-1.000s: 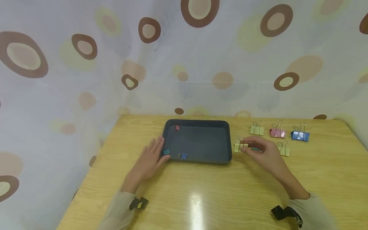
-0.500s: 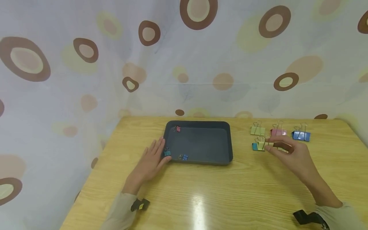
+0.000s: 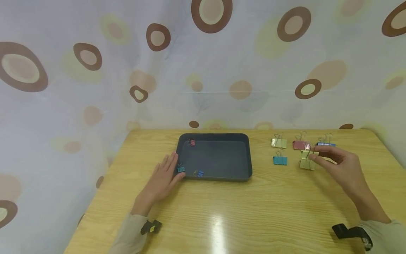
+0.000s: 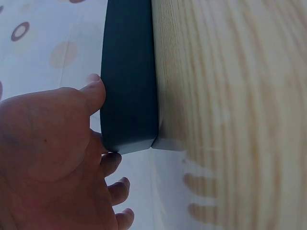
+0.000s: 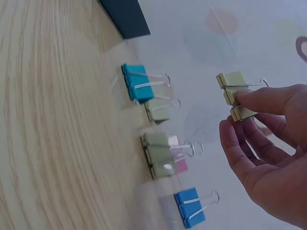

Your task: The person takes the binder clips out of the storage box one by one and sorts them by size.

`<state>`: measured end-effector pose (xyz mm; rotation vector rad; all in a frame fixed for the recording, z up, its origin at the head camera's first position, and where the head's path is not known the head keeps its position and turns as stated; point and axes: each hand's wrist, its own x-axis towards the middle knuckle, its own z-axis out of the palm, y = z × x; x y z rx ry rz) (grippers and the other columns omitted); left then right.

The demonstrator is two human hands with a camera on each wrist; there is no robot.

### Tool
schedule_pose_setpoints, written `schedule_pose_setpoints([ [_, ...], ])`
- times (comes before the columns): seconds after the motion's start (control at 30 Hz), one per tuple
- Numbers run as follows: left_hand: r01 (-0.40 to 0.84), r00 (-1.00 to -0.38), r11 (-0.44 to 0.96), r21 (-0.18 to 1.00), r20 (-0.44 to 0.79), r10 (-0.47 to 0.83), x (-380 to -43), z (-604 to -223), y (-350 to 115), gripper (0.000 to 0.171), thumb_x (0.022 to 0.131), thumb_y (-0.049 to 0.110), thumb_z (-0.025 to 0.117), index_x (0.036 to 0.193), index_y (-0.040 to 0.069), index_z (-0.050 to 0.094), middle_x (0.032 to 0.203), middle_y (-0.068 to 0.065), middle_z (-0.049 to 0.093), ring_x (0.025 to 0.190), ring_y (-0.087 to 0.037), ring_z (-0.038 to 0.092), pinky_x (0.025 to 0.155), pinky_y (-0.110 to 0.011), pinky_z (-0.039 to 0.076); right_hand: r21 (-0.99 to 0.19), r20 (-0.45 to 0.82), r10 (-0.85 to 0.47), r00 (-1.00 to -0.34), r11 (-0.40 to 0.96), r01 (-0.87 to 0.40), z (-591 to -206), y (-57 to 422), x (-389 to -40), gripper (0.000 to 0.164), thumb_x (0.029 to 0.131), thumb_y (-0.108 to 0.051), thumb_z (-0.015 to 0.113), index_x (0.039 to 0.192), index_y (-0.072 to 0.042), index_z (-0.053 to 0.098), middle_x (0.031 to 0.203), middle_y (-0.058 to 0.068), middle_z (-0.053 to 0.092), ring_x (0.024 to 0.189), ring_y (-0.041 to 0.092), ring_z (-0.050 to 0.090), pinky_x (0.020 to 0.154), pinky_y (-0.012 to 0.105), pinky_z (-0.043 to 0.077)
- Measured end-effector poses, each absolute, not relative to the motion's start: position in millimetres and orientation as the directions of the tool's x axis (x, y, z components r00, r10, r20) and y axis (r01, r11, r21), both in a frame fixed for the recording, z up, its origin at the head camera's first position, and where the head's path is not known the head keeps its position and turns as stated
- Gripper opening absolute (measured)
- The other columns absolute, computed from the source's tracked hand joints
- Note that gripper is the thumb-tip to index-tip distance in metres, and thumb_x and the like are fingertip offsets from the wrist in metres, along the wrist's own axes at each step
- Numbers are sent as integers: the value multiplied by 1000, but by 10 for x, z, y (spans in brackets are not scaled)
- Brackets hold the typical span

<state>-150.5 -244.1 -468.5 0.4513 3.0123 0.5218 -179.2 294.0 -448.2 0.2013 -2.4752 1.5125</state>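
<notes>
My right hand [image 3: 347,171] pinches a pale yellow binder clip [image 5: 235,79] between thumb and fingers, raised above the table in the right wrist view. In the head view it overlaps another pale yellow binder clip [image 3: 307,165] standing on the table. My left hand [image 3: 160,178] rests against the left side of a dark grey tray [image 3: 219,158], fingers extended along its rim. From the left wrist, the thumb and fingertips show right at the tray's wall [image 4: 128,76]. Inside the tray lie a small pink clip [image 3: 191,142], a teal one [image 3: 180,169] and a blue one [image 3: 200,173].
Right of the tray stands a turquoise binder clip [image 3: 280,161]. Behind it a row holds a pale green clip [image 3: 279,143], a pink clip [image 3: 299,145] and a blue clip [image 3: 328,144], partly covered by my right hand. A patterned curtain [image 3: 215,106] hangs behind the table.
My right hand has carried the pale yellow binder clip rightward from beside the tray, past the turquoise clip, to over the other yellow one. My left hand stays at the tray.
</notes>
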Motion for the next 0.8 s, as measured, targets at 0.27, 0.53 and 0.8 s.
schedule_pose_setpoints([
  [0.27,282,-956,897,341,14,295,-1498,-4692,-2462,78,109,51,42,163,2,16,171,-12,9,156,-40,11,121,-64,13,-864,207,76,-975,483,-146,-4564,3248,-1806,30,95,-17,77,122,-3,73,102,-28,71,100,-11,61,81,2,41],
  [0.53,283,-955,892,353,21,295,-1487,-4689,-2452,77,109,50,43,163,2,16,171,-12,10,155,-41,11,121,-65,12,-880,136,116,-984,469,-66,-4671,3535,-1778,32,97,-20,74,126,-5,70,104,-34,65,98,-12,57,76,1,40],
  [0.8,287,-955,891,351,29,296,-1492,-4705,-2457,77,109,50,44,163,2,17,171,-13,11,155,-41,11,121,-65,13,-893,111,83,-990,445,-63,-4821,3666,-1802,24,97,-14,73,119,-3,71,100,-32,68,89,-12,62,72,6,50],
])
